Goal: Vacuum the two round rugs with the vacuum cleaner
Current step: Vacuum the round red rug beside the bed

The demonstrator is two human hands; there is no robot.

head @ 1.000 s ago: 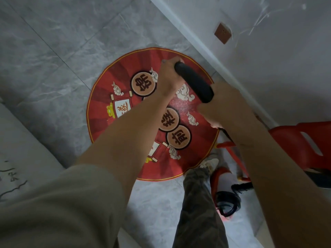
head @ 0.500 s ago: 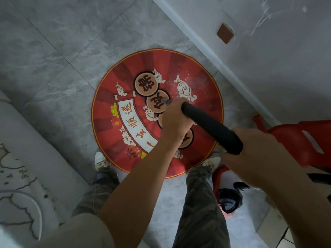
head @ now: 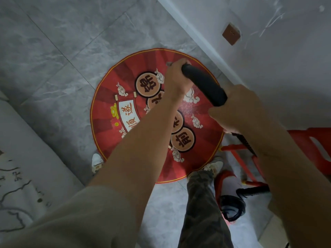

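Observation:
A round red rug [head: 107, 120] with brown discs and white clouds lies on the grey tiled floor close to the wall. Over its far part I hold the black vacuum wand [head: 204, 85] with both hands. My left hand [head: 176, 80] grips the wand's far end. My right hand [head: 240, 108] grips its near end, where the ribbed hose [head: 243, 143] leaves it. The wand's nozzle is hidden behind my left hand. The red and white vacuum body [head: 229, 196] stands on the floor at the lower right. Only one rug is in view.
A white skirting board and wall [head: 268, 59] run along the rug's far right side, with a brown socket plate [head: 231, 34]. A red plastic chair [head: 304, 149] stands at the right. My shoes [head: 96, 161] touch the rug's near edge. A pale patterned surface [head: 21, 158] fills the left.
The wand and both hands have moved away from me, from the rug's middle to its far part near the wall. The view has tipped a little with them.

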